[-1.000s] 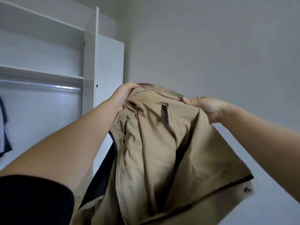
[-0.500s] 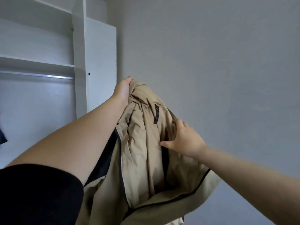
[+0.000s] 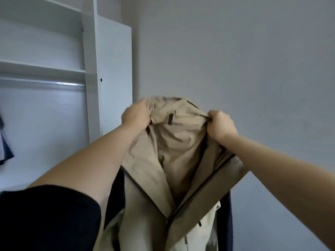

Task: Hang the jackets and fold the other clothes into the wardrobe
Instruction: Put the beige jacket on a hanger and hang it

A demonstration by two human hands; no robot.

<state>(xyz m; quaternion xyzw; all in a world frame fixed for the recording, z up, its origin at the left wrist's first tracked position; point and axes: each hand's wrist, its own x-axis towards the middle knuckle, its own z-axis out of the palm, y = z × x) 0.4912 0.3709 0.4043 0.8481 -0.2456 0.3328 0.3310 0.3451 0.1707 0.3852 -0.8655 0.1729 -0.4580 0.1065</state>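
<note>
The wardrobe (image 3: 108,69) is standing open to the left of the fingers, its rail (image 3: 41,82) nearer the left hand (image 3: 135,115), while the jacket (image 3: 174,160) is hanging lengthwise below both fists, the right hand (image 3: 220,125) likewise clamping its collar.

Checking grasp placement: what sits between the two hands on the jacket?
In the head view, the left hand and right hand grip the tan jacket at its collar; between them stretches bunched collar fabric with a small black hanging loop.
</note>
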